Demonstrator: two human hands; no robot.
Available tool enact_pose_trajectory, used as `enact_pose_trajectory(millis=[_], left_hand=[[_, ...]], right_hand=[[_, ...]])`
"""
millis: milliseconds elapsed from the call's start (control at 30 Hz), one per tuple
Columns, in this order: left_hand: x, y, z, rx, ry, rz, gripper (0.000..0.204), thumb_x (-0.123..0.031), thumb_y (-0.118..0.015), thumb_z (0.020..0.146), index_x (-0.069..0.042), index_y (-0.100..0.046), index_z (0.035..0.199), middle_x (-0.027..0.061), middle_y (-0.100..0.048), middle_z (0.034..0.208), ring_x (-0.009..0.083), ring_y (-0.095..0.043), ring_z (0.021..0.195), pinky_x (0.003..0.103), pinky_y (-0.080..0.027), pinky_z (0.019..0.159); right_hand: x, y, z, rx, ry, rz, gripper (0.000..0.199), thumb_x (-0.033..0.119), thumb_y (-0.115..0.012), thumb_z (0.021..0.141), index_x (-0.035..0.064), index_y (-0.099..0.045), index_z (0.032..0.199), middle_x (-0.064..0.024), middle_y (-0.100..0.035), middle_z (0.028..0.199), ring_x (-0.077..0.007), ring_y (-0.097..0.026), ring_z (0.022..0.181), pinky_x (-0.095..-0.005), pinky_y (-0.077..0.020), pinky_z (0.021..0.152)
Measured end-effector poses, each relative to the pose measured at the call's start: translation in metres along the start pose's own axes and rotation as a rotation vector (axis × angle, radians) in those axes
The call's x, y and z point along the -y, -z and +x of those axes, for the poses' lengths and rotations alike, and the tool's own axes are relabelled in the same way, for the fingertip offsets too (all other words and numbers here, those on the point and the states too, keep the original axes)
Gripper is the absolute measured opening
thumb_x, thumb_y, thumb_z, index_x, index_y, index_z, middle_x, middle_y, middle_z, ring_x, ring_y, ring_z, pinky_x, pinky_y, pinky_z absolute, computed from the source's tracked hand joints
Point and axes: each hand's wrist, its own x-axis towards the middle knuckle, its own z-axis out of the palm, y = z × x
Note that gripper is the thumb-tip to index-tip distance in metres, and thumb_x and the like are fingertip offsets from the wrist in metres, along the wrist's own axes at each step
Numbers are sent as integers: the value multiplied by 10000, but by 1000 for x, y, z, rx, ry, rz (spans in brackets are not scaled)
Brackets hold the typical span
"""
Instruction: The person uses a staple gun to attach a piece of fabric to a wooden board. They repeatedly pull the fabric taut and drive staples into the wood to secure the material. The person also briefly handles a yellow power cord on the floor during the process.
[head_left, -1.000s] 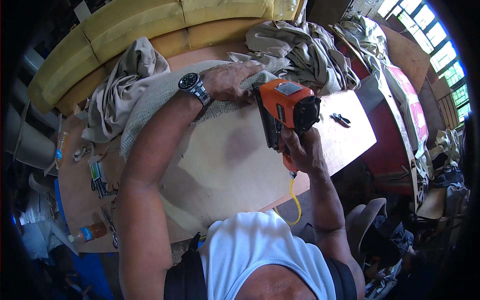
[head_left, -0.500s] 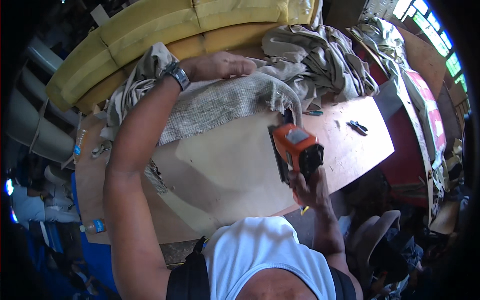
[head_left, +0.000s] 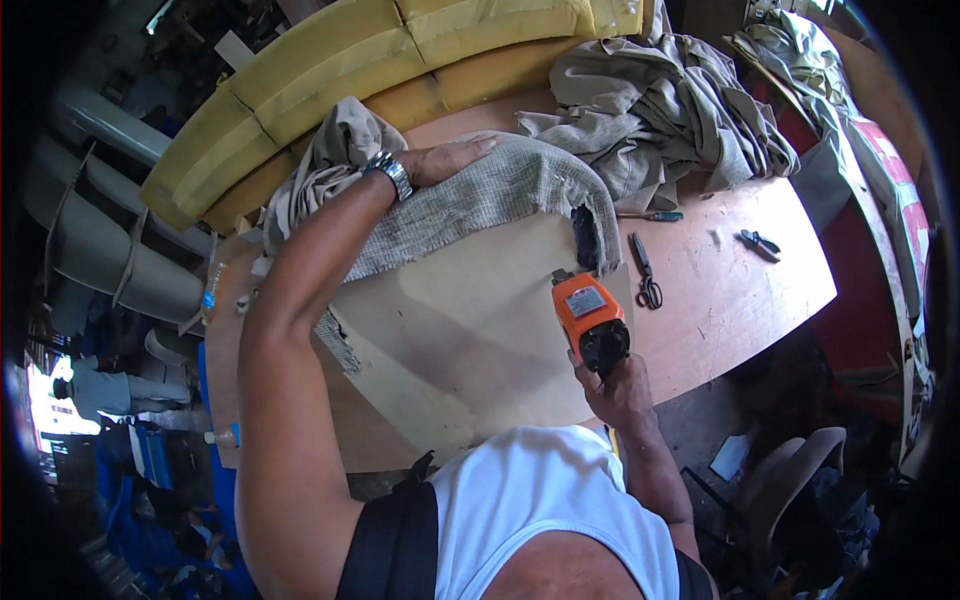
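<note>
My right hand (head_left: 618, 390) is wrapped round the grip of an orange and black staple gun (head_left: 588, 305). The gun's nose points away from me, just short of the frayed corner of a coarse grey woven fabric (head_left: 480, 203). That fabric drapes over the far part of a curved, pale panel (head_left: 450, 320) on the table. My left hand (head_left: 448, 163) lies flat on top of the cloth near its far edge, fingers stretched to the right, their tips partly hidden. A dark patch (head_left: 584, 238) shows beside the fabric's right corner.
Black-handled scissors (head_left: 645, 272), a green-handled tool (head_left: 655, 216) and dark pliers (head_left: 760, 245) lie on the wooden table (head_left: 720, 320). Crumpled grey cloth (head_left: 660, 120) is heaped behind them. A yellow foam seat back (head_left: 330, 75) curves along the far side. Bottles stand at the left edge.
My right hand has drawn the staple gun back from the fabric corner toward me, uncovering the scissors. My left hand stays on the cloth, a little flatter. The whole view has shifted slightly.
</note>
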Motion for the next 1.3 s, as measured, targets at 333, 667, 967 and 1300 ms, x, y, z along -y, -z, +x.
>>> enact_pose_trajectory(millis=[333, 667, 967, 1300], left_hand=[[-43, -29, -37, -192, -152, 288, 613, -419, -385, 1048, -68, -280, 1540, 172, -272, 1594, 287, -237, 1485, 366, -177, 1214], [-35, -38, -39, -273, -295, 431, 693, -419, -591, 954, -168, -317, 1538, 153, -309, 1581, 306, -273, 1471, 403, -235, 1204], [-27, -39, -36, -324, -356, 417, 838, -491, -690, 865, -174, -306, 1539, 163, -322, 1571, 314, -308, 1454, 394, -279, 1192], [-28, -34, -37, -288, -324, 333, 953, -438, -799, 761, -67, -342, 1511, 192, -380, 1531, 307, -359, 1427, 383, -298, 1178]], right_hand=[[27, 14, 8, 75, -64, 47, 210, 202, -701, 871, 29, -658, 982, -97, -645, 688, -206, -610, 605, -341, -500, 608], [99, 18, 65, 11, 235, 47, 324, 339, -560, 976, 17, -581, 998, -41, -600, 629, -133, -622, 572, -290, -500, 540], [101, 0, 82, 18, 148, -4, 336, 344, -558, 989, 13, -582, 939, -38, -601, 624, -137, -625, 569, -299, -498, 530], [101, -3, 79, 16, 130, -106, 328, 322, -648, 921, 29, -630, 1069, -81, -637, 693, -213, -635, 607, -386, -513, 601]])
